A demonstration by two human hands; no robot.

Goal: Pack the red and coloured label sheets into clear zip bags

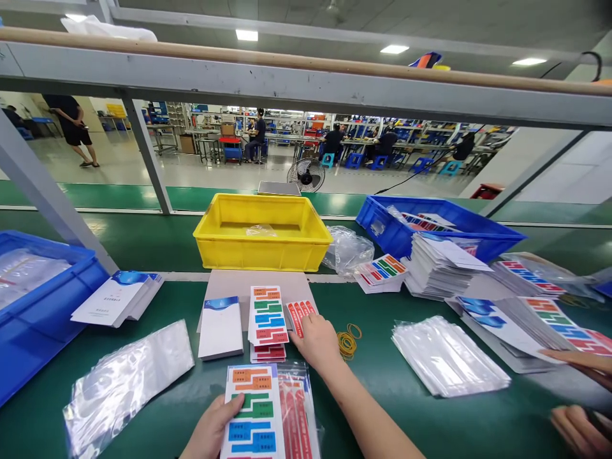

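Observation:
My left hand (210, 428) grips a sheet of coloured labels (254, 408), thumb on top, at the near edge of the table. Beside and partly under that sheet lies a clear plastic bag (310, 408) with red label strips showing through it. My right hand (316, 341) is closed at a red label sheet (299, 313), thumb at its left edge; the fingertips are partly hidden. Just left of it sits a stack of coloured label sheets (268, 312), then a stack of white booklets (220, 335) with blue tops. Yellow rubber bands (348, 344) lie to its right.
A yellow bin (262, 252) stands ahead, between blue bins at left (43, 319) and right (430, 223). Clear bags lie in piles at left (131, 382) and right (449, 357). Another person's hands (581, 424) work among paper stacks at far right. A metal frame (306, 80) crosses above.

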